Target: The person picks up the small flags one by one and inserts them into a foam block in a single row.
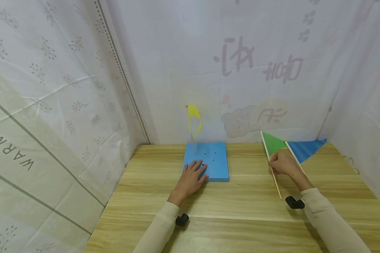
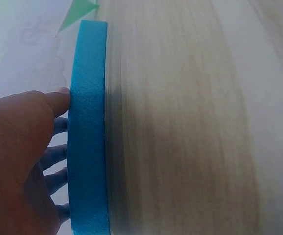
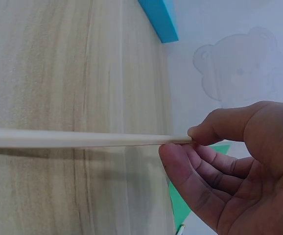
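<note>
A blue foam board point(image 1: 220, 171) with several small holes lies on the table. My left hand point(image 1: 190, 178) rests on its front left part, fingers spread; in the left wrist view the thumb point(image 2: 59, 102) touches the board's edge. A yellow flag point(image 1: 194, 111) stands upright on its stick toward the board's back left. To the right, my right hand point(image 1: 284, 163) pinches the wooden stick point(image 3: 92, 139) of a green pennant flag point(image 1: 271, 142) between thumb and fingers. The stick's lower end points toward me. Beside that hand is a blue pennant flag point(image 1: 308, 149), its stick partly hidden by the wrist.
The wooden table point(image 1: 240, 207) ends at a pale printed cloth point(image 1: 177, 70) behind it and at the sides. Black devices point(image 1: 295, 202) sit beneath both wrists. Bare tabletop shows between the board and the flags.
</note>
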Demonstrator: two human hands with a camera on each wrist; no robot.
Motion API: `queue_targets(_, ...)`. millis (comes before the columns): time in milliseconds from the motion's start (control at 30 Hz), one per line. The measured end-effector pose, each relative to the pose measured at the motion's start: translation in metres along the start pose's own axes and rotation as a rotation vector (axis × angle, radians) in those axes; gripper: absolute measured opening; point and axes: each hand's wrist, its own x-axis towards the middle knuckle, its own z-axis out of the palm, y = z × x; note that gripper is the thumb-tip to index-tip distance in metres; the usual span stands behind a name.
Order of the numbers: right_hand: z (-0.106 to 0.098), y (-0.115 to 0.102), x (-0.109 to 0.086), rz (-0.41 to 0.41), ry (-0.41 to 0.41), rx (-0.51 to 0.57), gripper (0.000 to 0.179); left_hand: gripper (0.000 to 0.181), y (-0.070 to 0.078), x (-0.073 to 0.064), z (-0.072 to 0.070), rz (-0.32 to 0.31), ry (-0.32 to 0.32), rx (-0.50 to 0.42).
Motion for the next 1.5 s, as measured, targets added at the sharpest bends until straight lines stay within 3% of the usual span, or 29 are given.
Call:
queue_targets(367,-0.002,-0.005,0.001,-0.027,0.089,0.019,0.022,0.055,0.000,0.000,0.000,0.004,0.004,0.006)
queue_targets(900,-0.007,-0.018,0.003,-0.023,0.109,0.029,0.024,0.056,0.000,0.000,0.000,0.001,-0.002,0.015)
queue_targets(1267,-0.010,-0.038,0.007,-0.055,0.139,0.121,0.021,0.056,0.001,0.000,-0.001,0.004,-0.004,0.011)
queue_targets(1500,-0.006,-0.048,0.012,-0.050,0.161,0.112,0.024,0.057,0.000,0.000,0.000,-0.007,-0.014,0.021)
